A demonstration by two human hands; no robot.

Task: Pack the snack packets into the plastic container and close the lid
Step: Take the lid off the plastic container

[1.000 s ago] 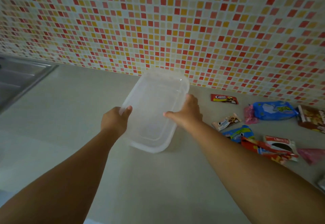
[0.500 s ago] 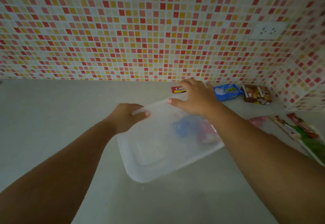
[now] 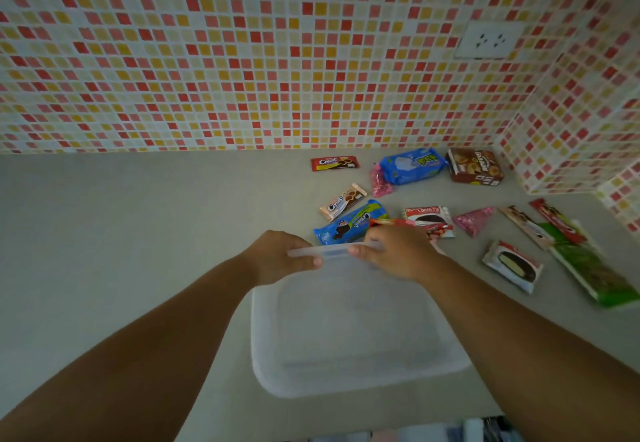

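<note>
Gripping the translucent rectangular plastic container (image 3: 349, 330) at its far rim, both my hands pinch; it's light, flexible, slippery.

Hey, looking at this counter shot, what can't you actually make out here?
Head view only:
- Container: translucent and blurred, so lid on or off is unclear.
- Red packet: mostly hidden by the right hand.
- Green packet: motion-blurred, print unreadable.
- Things at the bottom edge: cut off, unidentifiable.
</note>
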